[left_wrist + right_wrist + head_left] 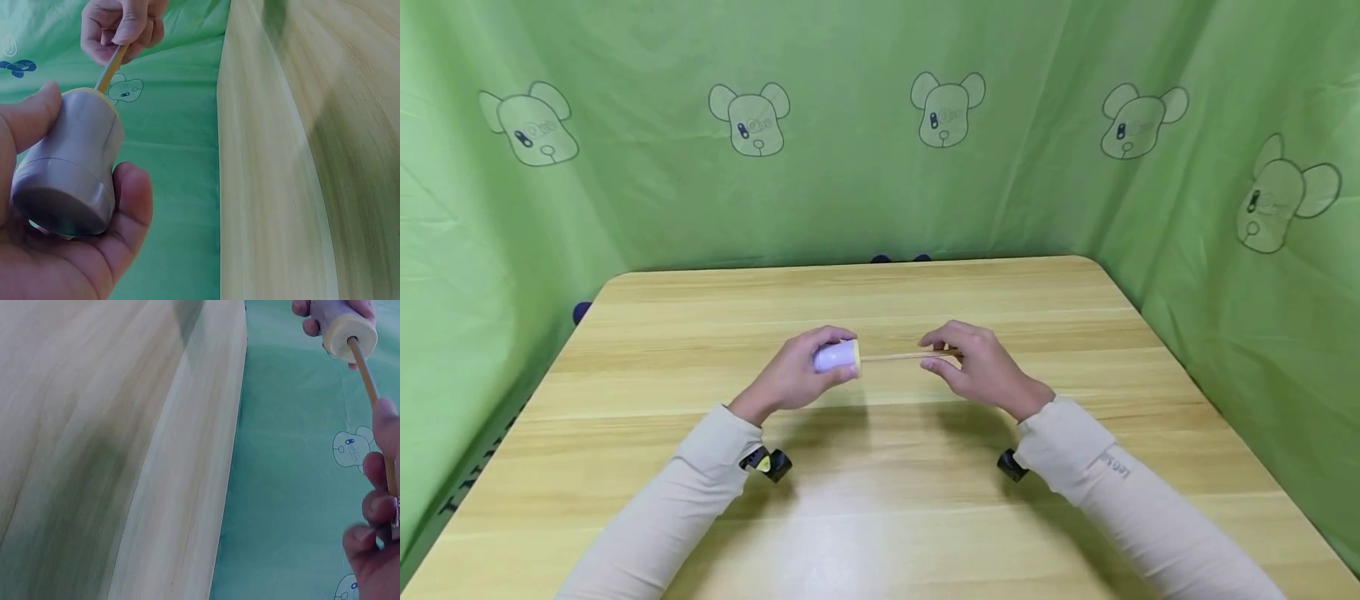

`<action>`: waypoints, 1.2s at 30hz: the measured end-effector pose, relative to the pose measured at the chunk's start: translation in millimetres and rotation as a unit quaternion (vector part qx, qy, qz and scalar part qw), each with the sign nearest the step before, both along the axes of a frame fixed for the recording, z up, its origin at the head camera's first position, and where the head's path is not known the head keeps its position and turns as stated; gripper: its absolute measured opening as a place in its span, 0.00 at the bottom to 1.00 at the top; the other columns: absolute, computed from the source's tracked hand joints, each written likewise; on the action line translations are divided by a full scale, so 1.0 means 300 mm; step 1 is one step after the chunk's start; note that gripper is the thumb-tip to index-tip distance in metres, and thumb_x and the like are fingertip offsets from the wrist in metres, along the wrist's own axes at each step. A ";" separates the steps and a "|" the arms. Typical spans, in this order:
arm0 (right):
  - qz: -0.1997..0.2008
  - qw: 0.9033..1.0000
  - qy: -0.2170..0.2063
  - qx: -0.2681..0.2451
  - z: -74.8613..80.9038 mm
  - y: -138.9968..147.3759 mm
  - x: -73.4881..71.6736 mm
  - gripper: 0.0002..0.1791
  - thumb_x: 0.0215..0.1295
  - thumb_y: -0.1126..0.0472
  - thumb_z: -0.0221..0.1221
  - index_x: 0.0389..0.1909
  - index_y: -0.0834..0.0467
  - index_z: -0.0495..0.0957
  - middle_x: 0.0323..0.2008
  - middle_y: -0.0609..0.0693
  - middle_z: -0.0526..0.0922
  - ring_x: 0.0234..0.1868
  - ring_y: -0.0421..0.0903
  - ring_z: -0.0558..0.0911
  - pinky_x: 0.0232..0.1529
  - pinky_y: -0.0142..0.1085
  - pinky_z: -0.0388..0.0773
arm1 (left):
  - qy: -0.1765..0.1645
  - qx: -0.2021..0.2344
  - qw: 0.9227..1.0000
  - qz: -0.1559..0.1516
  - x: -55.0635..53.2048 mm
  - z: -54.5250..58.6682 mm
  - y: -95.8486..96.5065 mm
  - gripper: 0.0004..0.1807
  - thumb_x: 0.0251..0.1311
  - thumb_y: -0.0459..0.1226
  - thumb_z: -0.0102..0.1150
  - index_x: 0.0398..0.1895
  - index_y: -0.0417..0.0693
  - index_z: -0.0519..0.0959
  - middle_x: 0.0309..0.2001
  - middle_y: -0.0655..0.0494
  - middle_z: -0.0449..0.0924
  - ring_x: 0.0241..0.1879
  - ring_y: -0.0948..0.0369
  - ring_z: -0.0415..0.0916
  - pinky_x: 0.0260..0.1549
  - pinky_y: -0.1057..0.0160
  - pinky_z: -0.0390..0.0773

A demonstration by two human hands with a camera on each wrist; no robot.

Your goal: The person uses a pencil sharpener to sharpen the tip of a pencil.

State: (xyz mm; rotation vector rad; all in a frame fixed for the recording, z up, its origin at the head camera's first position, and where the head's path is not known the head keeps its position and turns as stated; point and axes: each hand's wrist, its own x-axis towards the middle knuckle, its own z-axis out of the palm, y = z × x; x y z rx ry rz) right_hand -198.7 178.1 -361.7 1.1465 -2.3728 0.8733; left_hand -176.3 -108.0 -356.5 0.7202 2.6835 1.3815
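Note:
My left hand [793, 371] grips a smooth lavender cylinder [831, 357] lying sideways above the table, thumb on one side and fingers on the other. In the left wrist view its rounded base faces the camera, and the cylinder [78, 140] looks greyish. Its cream end [337, 339] has a round hole, seen in the right wrist view. A thin wooden-coloured stick [891, 357] runs from that hole to my right hand [985, 367], which pinches it between thumb and fingers. Something shiny shows at the stick's far end among the right fingers. The tip inside the cylinder is hidden.
Both hands are over the middle of a light wood-grain table [865, 492] with rounded far corners. A green curtain [850, 192] printed with bear heads surrounds its back and sides. Small black wrist cameras [1011, 465] hang below the sleeves.

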 end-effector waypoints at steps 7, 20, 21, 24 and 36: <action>0.001 0.996 0.087 -0.019 -0.025 0.010 -0.013 0.07 0.57 0.69 0.67 0.36 0.60 0.82 0.31 0.49 0.82 0.27 0.40 0.77 0.25 0.37 0.74 | -0.016 0.037 0.999 0.006 0.005 0.011 -0.001 0.22 0.61 0.37 0.64 0.58 0.46 0.75 0.44 0.46 0.77 0.37 0.53 0.73 0.33 0.58 0.76; 0.036 0.971 0.234 -0.029 -0.062 0.003 -0.025 0.16 0.74 0.58 0.51 0.31 0.63 0.79 0.25 0.50 0.77 0.23 0.44 0.74 0.25 0.37 0.75 | -0.072 0.084 0.994 -0.011 0.009 0.011 0.015 0.17 0.65 0.36 0.58 0.56 0.42 0.74 0.45 0.42 0.76 0.34 0.54 0.76 0.27 0.59 0.79; 0.037 0.971 0.232 -0.033 -0.063 0.002 -0.024 0.16 0.74 0.58 0.51 0.30 0.63 0.79 0.24 0.50 0.78 0.23 0.44 0.74 0.25 0.37 0.75 | -0.073 0.086 0.994 -0.013 0.010 0.011 0.016 0.17 0.65 0.36 0.58 0.56 0.42 0.74 0.45 0.42 0.76 0.33 0.54 0.76 0.26 0.60 0.78; 0.033 0.970 0.234 -0.051 -0.065 -0.004 -0.019 0.16 0.74 0.58 0.51 0.29 0.63 0.79 0.23 0.51 0.78 0.21 0.44 0.74 0.23 0.37 0.75 | -0.077 0.099 0.992 -0.019 0.011 0.013 0.021 0.17 0.65 0.35 0.58 0.56 0.42 0.74 0.44 0.42 0.75 0.31 0.54 0.74 0.24 0.61 0.77; 0.023 0.964 0.258 -0.066 -0.058 -0.032 -0.012 0.17 0.73 0.56 0.52 0.27 0.62 0.78 0.20 0.50 0.77 0.19 0.44 0.74 0.21 0.37 0.74 | -0.056 0.094 0.994 -0.012 0.015 0.012 0.047 0.17 0.63 0.35 0.60 0.54 0.43 0.75 0.45 0.44 0.77 0.37 0.53 0.75 0.28 0.59 0.79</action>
